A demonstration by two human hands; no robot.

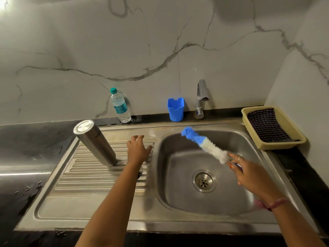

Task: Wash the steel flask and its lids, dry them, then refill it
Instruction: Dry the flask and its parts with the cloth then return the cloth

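The steel flask (95,142) stands upside down on the ribbed drainboard (85,177), its flat base facing up. My left hand (138,149) hovers over the drainboard just right of the flask, fingers spread and relaxed, holding nothing. My right hand (248,172) grips the handle of a blue-and-white bottle brush (204,144) over the sink basin (204,168), with the brush's blue tip pointing up and left. No lids are visible.
A plastic water bottle (120,106) stands at the back wall. Further right along the wall are a blue plastic holder (175,109) and the tap (201,98). A beige basket (274,128) holding a dark checked cloth sits right of the sink. The dark counter (26,157) is wet.
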